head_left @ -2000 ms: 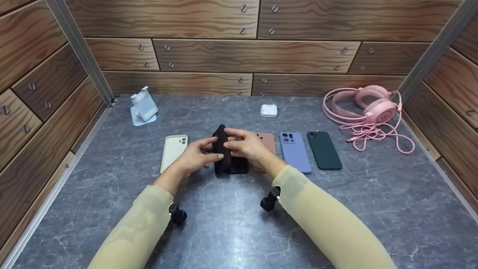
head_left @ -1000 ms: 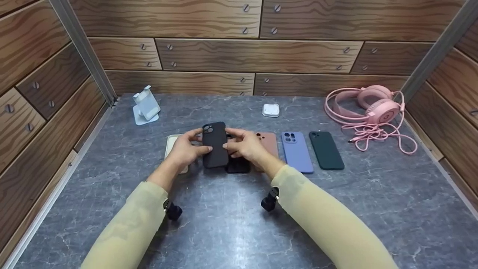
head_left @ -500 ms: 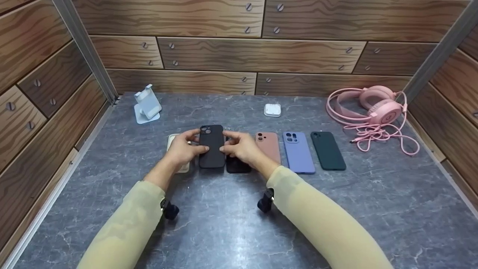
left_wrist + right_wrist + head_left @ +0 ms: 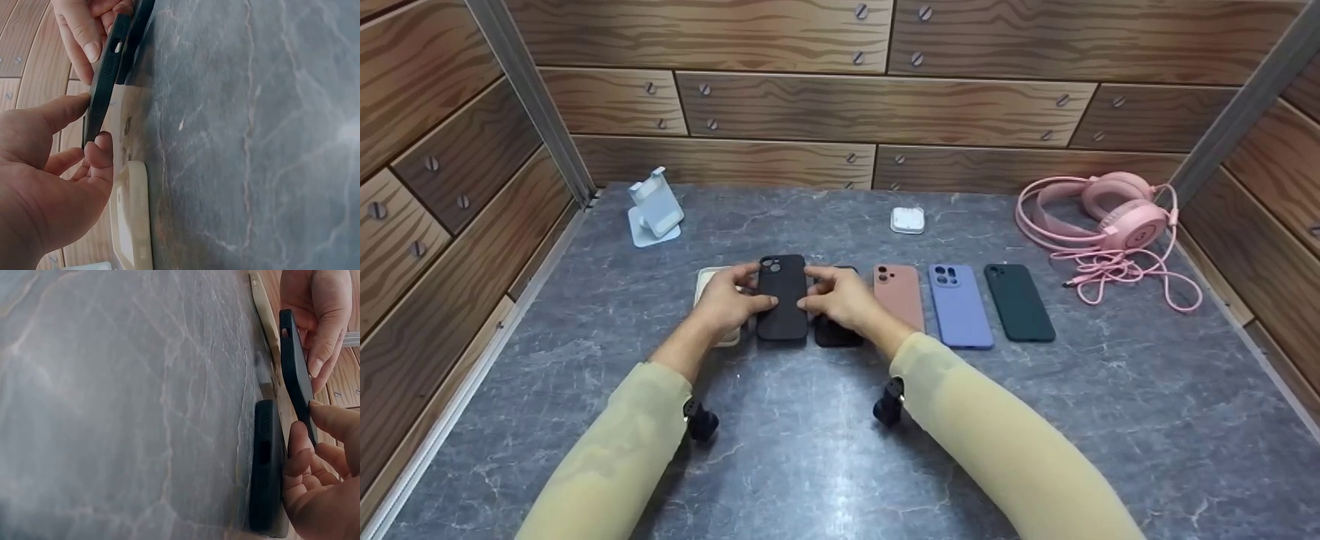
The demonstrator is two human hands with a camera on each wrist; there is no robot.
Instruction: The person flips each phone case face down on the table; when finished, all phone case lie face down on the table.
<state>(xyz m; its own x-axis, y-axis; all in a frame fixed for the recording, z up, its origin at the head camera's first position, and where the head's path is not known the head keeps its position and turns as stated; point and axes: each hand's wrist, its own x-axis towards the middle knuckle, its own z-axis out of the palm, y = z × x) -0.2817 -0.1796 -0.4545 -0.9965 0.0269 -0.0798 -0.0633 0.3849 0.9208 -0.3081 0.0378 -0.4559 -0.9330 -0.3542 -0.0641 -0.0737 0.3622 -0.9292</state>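
Note:
A black phone case (image 4: pixel 782 307) with camera cutouts is between my hands in the head view, its back facing up. My left hand (image 4: pixel 726 301) pinches its left edge between thumb and fingers; my right hand (image 4: pixel 844 301) pinches the right edge. In the right wrist view the held black phone case (image 4: pixel 293 368) is raised slightly off the tabletop. A second black phone case (image 4: pixel 838 334) lies under my right hand, partly hidden. Beside my left hand is a cream phone case (image 4: pixel 704 280), largely covered in the head view; its rim (image 4: pixel 143 211) shows in the left wrist view.
Right of my hands lie a pink phone case (image 4: pixel 898 296), a purple one (image 4: pixel 962 311) and a dark green one (image 4: pixel 1021 304). Farther back are a light blue phone stand (image 4: pixel 658 211), a small white square case (image 4: pixel 907 220) and pink headphones (image 4: pixel 1125 221) with coiled cable.
The black phone case, earlier tipped on edge, has been turned so its back faces up. Both hands have carried it slightly left and lowered it between the cream and second black cases.

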